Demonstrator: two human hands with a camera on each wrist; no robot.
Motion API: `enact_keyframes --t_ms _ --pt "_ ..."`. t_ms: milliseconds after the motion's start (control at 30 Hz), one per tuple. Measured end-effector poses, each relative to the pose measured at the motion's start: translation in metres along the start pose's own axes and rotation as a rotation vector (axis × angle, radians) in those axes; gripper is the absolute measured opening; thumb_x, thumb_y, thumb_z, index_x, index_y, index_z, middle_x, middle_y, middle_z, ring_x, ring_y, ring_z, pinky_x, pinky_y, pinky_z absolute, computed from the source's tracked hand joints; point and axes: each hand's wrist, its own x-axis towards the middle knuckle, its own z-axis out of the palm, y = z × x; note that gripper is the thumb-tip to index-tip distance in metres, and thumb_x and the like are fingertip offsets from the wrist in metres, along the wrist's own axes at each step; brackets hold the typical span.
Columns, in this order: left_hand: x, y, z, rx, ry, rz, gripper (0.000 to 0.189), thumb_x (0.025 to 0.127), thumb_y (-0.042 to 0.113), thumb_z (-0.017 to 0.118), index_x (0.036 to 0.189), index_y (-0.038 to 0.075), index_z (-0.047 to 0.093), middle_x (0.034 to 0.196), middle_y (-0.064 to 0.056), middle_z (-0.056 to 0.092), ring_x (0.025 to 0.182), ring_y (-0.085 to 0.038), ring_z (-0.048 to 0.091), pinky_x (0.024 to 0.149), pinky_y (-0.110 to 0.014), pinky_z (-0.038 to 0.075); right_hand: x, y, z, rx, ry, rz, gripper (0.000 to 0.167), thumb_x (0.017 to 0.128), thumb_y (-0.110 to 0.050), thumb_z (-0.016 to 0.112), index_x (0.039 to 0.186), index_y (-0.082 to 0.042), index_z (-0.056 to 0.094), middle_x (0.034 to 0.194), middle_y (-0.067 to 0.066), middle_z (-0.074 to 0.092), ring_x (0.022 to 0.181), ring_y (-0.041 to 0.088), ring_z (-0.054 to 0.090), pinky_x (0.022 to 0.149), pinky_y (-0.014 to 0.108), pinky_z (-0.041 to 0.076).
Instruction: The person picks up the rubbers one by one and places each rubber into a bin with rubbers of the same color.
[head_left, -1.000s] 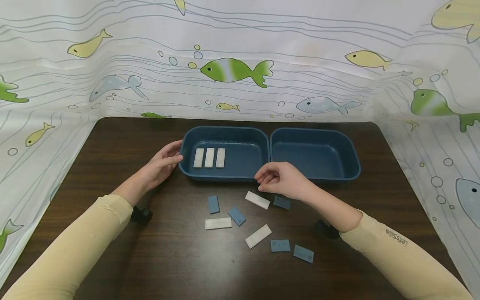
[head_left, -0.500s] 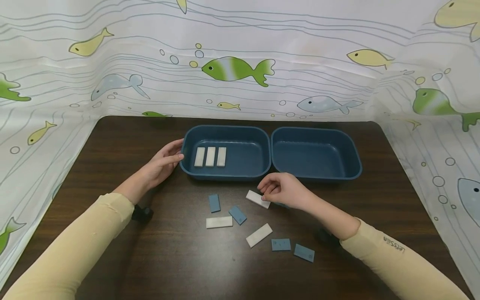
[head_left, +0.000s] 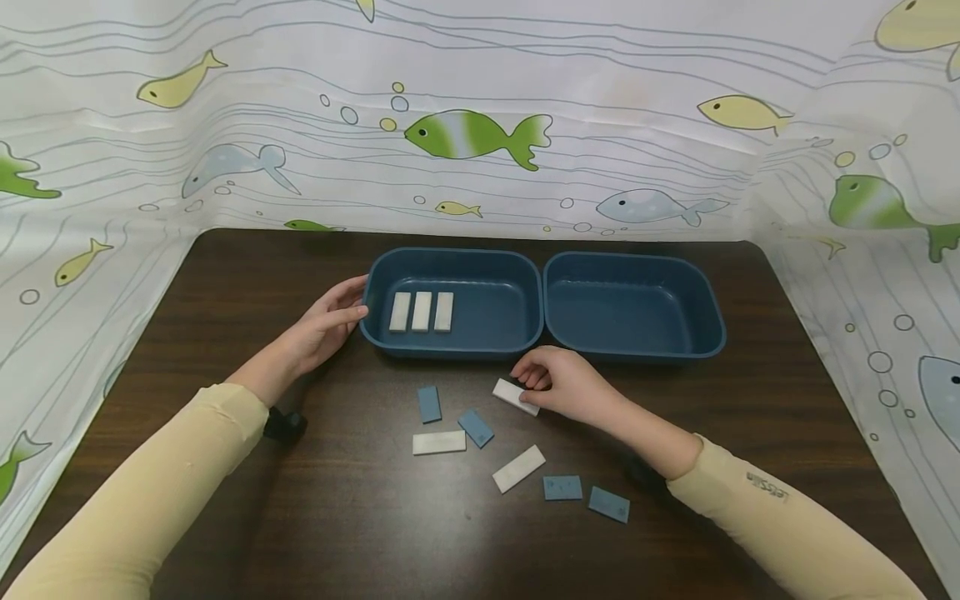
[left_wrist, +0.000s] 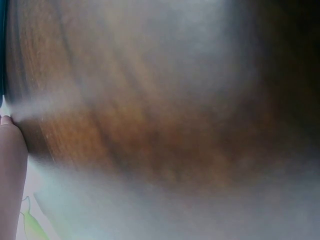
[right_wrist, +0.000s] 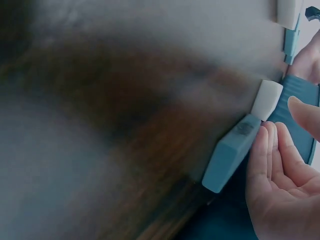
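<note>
My left hand rests against the left end of a blue tray, its thumb at the rim and its fingertips partly hidden. In that tray lie three white blocks, side by side at the left. Just in front of it, my right hand is at a white block, thumb on the near side and fingers on the far side. In the right wrist view the thumb stands apart from the fingers, near the white block. A blue block lies beside these fingers; the head view hides it.
A second blue tray adjoins the first on its right. Two more white blocks, one at left and one nearer the middle, and several blue blocks lie on the dark wooden table. A fish-patterned cloth surrounds the table.
My right hand has come down from the tray's front rim towards me, onto the white block, covering the blue block beside it. My left hand has stayed at the tray.
</note>
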Motion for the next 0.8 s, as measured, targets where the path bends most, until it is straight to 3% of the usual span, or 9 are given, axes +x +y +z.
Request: enact_keyframes --t_ms 167,533,800 --pt "0.0 -0.001 -0.001 0.0 -0.002 0.006 0.065 0.11 0.015 0.052 0.167 0.008 0.022 0.15 0.009 0.044 0.148 -0.013 0.035 0.119 -0.02 0.034 0.002 -0.001 0.005 -0.031 -0.003 0.011 0.026 0.089 -0.005 0.085 0.113 -0.003 0.075 0.103 0.008 0.073 0.092 0.016 0.069 0.083 0.03 0.061" --pt "0.0 -0.001 0.0 0.0 -0.004 -0.014 0.065 0.11 0.016 0.053 0.167 0.01 0.022 0.158 0.004 0.039 0.151 -0.014 0.032 0.128 -0.027 0.029 0.004 -0.005 0.014 -0.107 0.003 0.005 0.031 0.09 -0.01 0.085 0.119 -0.002 0.074 0.106 0.009 0.07 0.093 0.015 0.065 0.081 0.026 0.058" --pt "0.0 -0.001 0.0 -0.001 0.004 0.0 0.064 0.11 0.015 0.053 0.166 0.009 0.023 0.15 0.009 0.045 0.139 -0.004 0.043 0.118 -0.02 0.034 0.005 -0.007 0.018 -0.146 0.024 -0.025 0.029 0.09 -0.012 0.085 0.117 -0.003 0.076 0.105 0.007 0.07 0.091 0.014 0.063 0.079 0.023 0.053"
